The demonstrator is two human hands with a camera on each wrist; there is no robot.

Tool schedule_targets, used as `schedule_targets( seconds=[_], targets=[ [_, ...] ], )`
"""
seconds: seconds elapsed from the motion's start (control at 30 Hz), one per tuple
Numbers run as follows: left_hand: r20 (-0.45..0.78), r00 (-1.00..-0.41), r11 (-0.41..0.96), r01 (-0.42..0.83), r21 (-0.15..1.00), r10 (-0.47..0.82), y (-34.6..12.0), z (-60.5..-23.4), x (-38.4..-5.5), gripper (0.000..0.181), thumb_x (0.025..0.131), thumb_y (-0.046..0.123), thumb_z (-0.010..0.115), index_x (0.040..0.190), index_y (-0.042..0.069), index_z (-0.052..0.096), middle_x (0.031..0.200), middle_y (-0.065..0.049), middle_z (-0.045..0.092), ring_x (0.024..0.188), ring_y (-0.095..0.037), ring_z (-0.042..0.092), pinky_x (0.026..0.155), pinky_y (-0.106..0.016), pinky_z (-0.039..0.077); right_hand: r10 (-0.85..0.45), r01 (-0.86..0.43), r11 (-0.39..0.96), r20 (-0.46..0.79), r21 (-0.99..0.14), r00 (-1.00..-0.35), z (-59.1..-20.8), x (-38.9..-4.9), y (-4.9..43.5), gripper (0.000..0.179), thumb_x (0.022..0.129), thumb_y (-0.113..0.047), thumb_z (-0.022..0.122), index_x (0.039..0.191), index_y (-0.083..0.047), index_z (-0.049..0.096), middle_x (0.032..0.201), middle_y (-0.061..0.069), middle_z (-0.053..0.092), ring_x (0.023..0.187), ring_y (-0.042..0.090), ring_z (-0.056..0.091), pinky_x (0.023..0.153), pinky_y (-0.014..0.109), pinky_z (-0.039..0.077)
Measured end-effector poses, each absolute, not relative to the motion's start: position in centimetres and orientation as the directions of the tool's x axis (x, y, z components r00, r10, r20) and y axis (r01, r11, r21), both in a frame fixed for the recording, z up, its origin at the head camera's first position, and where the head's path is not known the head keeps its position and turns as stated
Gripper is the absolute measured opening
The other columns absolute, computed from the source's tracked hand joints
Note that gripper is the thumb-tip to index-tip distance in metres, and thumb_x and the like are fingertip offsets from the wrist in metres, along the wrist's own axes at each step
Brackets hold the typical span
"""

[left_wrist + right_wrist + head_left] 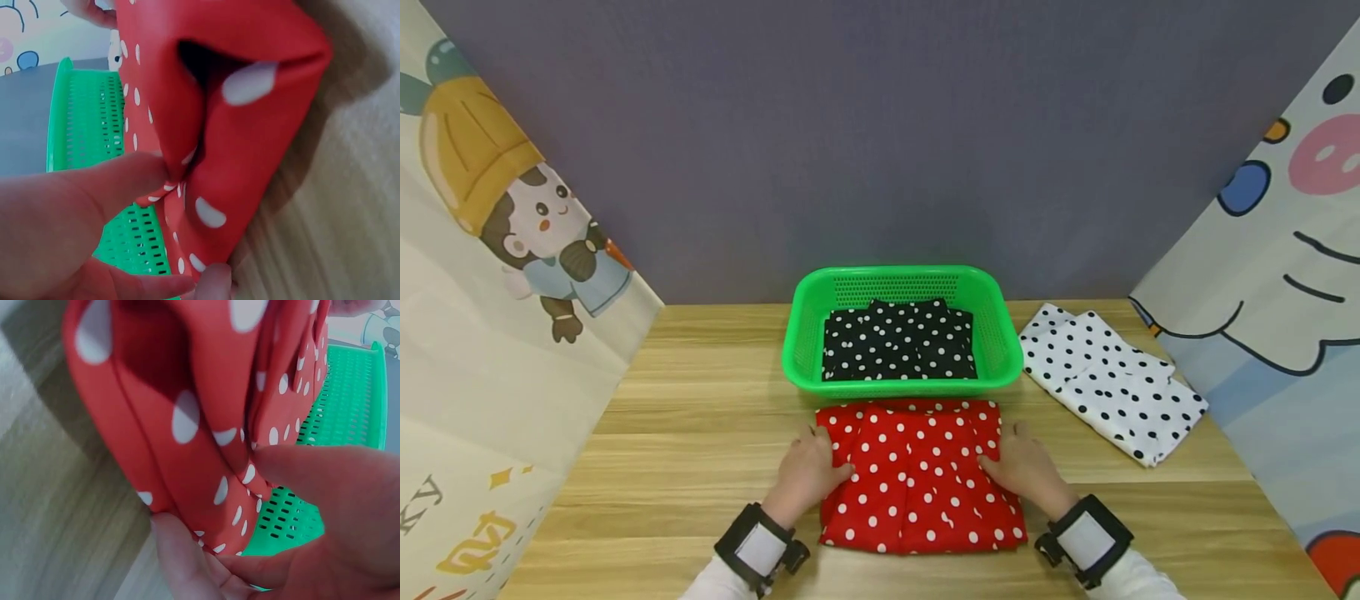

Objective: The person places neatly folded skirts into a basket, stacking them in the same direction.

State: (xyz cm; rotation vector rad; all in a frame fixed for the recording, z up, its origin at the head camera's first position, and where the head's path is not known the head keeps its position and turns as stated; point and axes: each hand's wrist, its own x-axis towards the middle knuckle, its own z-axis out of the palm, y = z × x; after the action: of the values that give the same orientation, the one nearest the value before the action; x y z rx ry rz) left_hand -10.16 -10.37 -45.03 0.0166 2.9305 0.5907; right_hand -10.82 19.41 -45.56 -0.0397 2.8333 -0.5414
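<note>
A folded red cloth with white dots [917,492] lies in front of the green basket, its far edge close to the basket's near rim. My left hand [808,471] grips its left side, the thumb [134,178] pressing on top and fingertips at the lower edge. On the opposite side my right hand [1026,467] holds the cloth in the same way, with the right thumb [306,475] over the folds. Loose layers gape open along both side edges in the wrist views. Parts of the fingers are hidden by the fabric.
The green basket [901,388] stands against the grey back panel and contains a folded black cloth with white dots [898,342]. Right of it, a folded white cloth with black dots [1112,383] lies slanted on the wooden table [700,433]. Printed panels flank both sides.
</note>
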Motion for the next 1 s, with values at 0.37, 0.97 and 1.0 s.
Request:
schedule_targets(
  seconds=[0.37, 0.97, 1.0],
  targets=[
    [-0.118, -0.993, 0.906, -0.051, 0.420, -0.001, -9.5, -45.2, -10.1, 0.059, 0.068, 0.019, 0.081, 0.110, -0.011, 0.053, 0.098, -0.021, 0.050, 0.068, -0.025, 0.054, 0.056, -0.033, 0.052, -0.069, 0.045, 0.901, -0.244, -0.432, -0.967, -45.5, -10.9, 18.9, 0.058, 0.080, -0.016, 0.068, 0.121, 0.013, 0.040, 0.099, 0.023, 0.045, 0.074, 0.026, 0.053, 0.062, 0.039, 0.053],
    [-0.111, -0.993, 0.852, -0.026, 0.523, 0.038, -9.3, -45.8, -10.2, 0.033, 0.072, 0.006, 0.074, 0.099, -0.003, 0.057, 0.084, -0.012, 0.060, 0.068, -0.022, 0.056, 0.059, -0.034, 0.050, -0.086, 0.032, 0.883, -0.229, -0.468, -0.970, -46.0, -11.1, 18.7, 0.043, 0.082, -0.007, 0.063, 0.116, 0.011, 0.042, 0.093, 0.019, 0.057, 0.074, 0.024, 0.056, 0.066, 0.039, 0.053],
    [-0.117, -0.992, 0.847, -0.029, 0.531, 0.040, -9.4, -45.8, -10.1, 0.032, 0.073, 0.005, 0.073, 0.099, -0.003, 0.057, 0.083, -0.012, 0.061, 0.067, -0.021, 0.056, 0.058, -0.033, 0.050, -0.087, 0.034, 0.876, -0.228, -0.480, -0.970, -46.0, -11.1, 18.7, 0.043, 0.082, -0.006, 0.063, 0.115, 0.011, 0.042, 0.093, 0.019, 0.057, 0.074, 0.023, 0.056, 0.065, 0.039, 0.053]
  ],
)
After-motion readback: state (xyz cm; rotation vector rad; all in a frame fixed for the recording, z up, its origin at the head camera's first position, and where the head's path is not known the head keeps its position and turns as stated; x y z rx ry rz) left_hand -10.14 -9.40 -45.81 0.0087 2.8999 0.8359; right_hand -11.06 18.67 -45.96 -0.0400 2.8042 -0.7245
